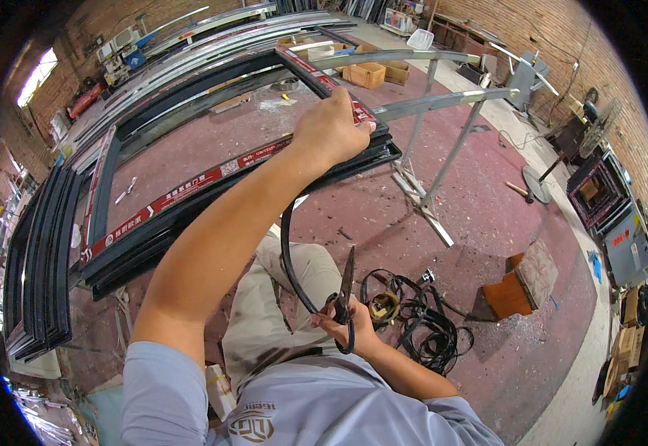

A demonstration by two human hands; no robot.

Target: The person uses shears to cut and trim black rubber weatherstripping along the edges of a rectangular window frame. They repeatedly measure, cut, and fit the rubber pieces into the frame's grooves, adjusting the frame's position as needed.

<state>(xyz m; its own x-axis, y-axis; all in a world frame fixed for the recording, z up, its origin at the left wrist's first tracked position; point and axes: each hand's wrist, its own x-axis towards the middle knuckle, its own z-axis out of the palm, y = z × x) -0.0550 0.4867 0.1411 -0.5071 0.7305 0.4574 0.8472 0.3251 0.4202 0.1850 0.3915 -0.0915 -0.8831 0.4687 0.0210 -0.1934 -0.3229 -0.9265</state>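
A workshop with brick walls and a worn red floor (480, 223) is seen from above. A large rectangular frame (190, 186) of dark metal profile, its upper faces covered in red and white protective tape, is laid flat on thin metal trestles (443, 156), its long axis running from lower left to upper right. The left hand (331, 130) is pressed down on the frame's near right corner, fingers curled over the top edge, with a black rubber strip (288, 253) apparently pinched beneath them. The strip, smooth and narrow, is hung down from that corner in a curve to the right hand (346, 323), where it is held together with a pair of dark metal scissors (346, 286). The scissors are closed, blades pointing up and slightly away from the body. Just right of that hand, a loose tangle of more black strip (420, 327) is piled on the floor. An orange wooden block (510, 293) is set further right. In the distance, an open cardboard box (368, 74) is seen, its contents too small to make out.
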